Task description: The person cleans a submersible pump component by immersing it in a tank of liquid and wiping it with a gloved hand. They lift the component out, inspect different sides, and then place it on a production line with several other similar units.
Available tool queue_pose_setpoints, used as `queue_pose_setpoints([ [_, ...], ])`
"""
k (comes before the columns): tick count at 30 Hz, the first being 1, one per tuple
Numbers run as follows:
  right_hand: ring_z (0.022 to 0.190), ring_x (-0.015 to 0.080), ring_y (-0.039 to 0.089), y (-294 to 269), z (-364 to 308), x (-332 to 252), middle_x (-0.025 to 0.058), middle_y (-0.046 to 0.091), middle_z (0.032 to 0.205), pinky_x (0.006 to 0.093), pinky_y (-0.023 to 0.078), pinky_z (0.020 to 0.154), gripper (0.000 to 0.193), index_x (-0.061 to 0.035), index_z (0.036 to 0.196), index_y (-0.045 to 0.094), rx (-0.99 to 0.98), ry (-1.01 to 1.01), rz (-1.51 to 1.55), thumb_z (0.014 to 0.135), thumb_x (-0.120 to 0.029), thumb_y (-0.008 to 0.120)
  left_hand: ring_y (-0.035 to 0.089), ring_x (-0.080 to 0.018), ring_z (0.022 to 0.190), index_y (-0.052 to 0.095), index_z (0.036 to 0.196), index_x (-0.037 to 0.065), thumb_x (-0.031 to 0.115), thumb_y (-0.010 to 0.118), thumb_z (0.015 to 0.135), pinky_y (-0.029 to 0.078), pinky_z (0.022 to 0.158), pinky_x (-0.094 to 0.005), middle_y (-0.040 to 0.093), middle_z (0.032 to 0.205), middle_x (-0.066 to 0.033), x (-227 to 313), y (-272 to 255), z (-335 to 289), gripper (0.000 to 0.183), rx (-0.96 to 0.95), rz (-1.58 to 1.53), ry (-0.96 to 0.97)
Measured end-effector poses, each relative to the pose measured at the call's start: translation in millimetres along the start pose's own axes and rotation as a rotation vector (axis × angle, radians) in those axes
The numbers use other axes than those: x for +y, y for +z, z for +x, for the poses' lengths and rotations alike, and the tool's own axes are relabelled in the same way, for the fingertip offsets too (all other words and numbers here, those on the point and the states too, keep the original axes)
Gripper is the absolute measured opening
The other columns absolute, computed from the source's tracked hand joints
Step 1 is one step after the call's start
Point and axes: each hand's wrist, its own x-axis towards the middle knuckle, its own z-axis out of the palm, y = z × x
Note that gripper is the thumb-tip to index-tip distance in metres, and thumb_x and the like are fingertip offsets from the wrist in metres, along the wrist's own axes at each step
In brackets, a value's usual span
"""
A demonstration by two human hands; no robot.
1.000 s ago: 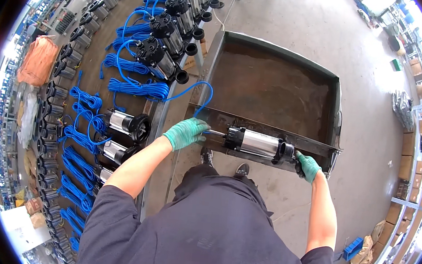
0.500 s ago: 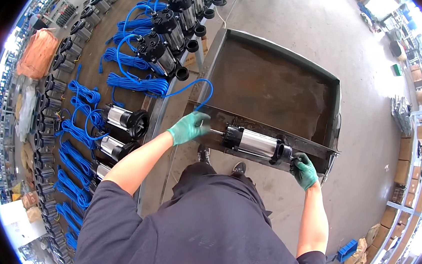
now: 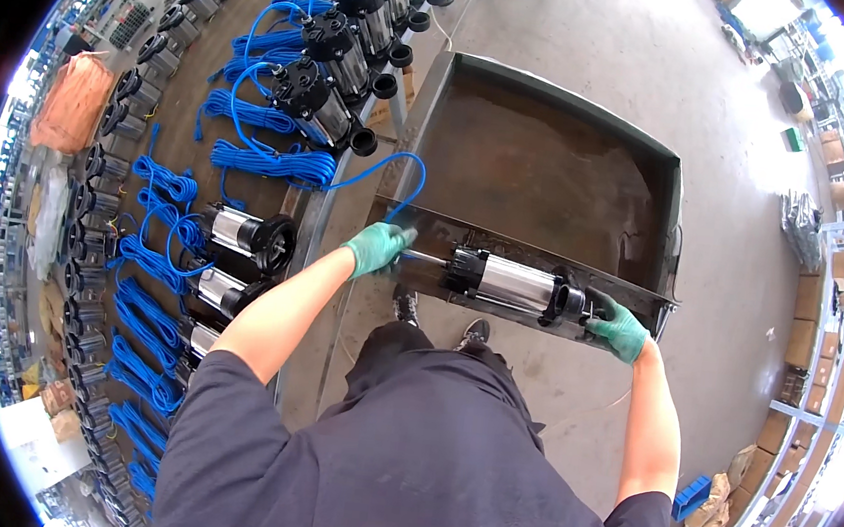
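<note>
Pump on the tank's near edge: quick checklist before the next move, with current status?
1. Left hand has a grip at the pump's cable end: ok, gloved fingers closed there.
2. Right hand has the black end of the pump: ok, glove wrapped around it.
3. Pump supported: ok, it lies lengthwise along the near rim of the metal tank, a hand at each end.
4. Blue cable free of snags: cannot tell; it arcs from the left hand over to the coils on the bench.
5. Tank bottom free of objects: ok, only a brown, stained floor shows.
6. Feet clear under the pump: cannot tell; shoes sit close below the rim.
</note>
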Motion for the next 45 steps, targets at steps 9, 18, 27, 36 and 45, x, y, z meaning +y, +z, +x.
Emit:
queue_pose_setpoints([
  [9, 0.081, 0.0311, 0.073, -0.5, 34.3, 20.4, 0.0149, 0.075, 0.090, 0.0408, 0.057, 0.071, 0.026, -0.0095, 0.116, 0.073, 0.129, -0.007, -1.374, 0.090, -0.013, 0.077, 0.071, -0.0203, 0.078, 0.075, 0.117, 0.003, 0.028, 0.074, 0.101, 0.059, 0.073, -0.0321, 0.071, 0.085, -0.0045, -33.4, -7.6, -15.7, 0.030, 0.117, 0.091, 0.532],
  [18, 0.075, 0.0251, 0.071, -5.5, 33.2, 40.8, 0.0110, 0.073, 0.084, 0.0380, 0.057, 0.073, 0.025, -0.0041, 0.112, 0.073, 0.175, -0.116, -0.953, 0.093, -0.020, 0.076, 0.062, -0.0117, 0.063, 0.067, 0.130, 0.003, 0.039, 0.062, 0.108, 0.053, 0.060, -0.0264, 0.066, 0.079, -0.0001, -32.7, 11.7, -13.9, 0.042, 0.178, -0.109, 0.334],
  [27, 0.059, 0.0160, 0.060, 7.7, 31.7, 22.7, 0.0068, 0.068, 0.080, 0.0341, 0.057, 0.055, 0.033, 0.0000, 0.108, 0.072, 0.252, 0.113, -0.503, 0.108, -0.032, 0.062, 0.061, -0.0127, 0.069, 0.074, 0.110, 0.008, 0.041, 0.061, 0.108, 0.050, 0.063, -0.0278, 0.069, 0.082, -0.0018, -16.2, 10.4, -2.5, 0.035, 0.176, -0.084, 0.168],
  [36, 0.065, 0.0100, 0.054, 9.2, 24.2, 24.8, -0.0006, 0.069, 0.088, 0.0300, 0.047, 0.055, 0.024, -0.0060, 0.123, 0.072, 0.302, 0.058, -0.283, 0.105, -0.022, 0.066, 0.050, -0.0060, 0.051, 0.071, 0.108, 0.012, 0.031, 0.068, 0.105, 0.039, 0.041, -0.0248, 0.058, 0.069, 0.0033, -70.3, -52.0, -32.4, 0.019, 0.426, -0.439, 0.184],
  [45, 0.072, 0.0092, 0.057, 1.2, 25.9, 29.2, -0.0003, 0.070, 0.095, 0.0266, 0.048, 0.062, 0.035, -0.0032, 0.137, 0.067, 0.259, 0.038, -0.156, 0.103, -0.014, 0.067, 0.052, -0.0120, 0.064, 0.074, 0.102, 0.005, 0.033, 0.067, 0.106, 0.043, 0.062, -0.0328, 0.064, 0.072, -0.0009, -61.9, -45.8, 25.2, 0.028, 0.525, -0.184, 0.223],
])
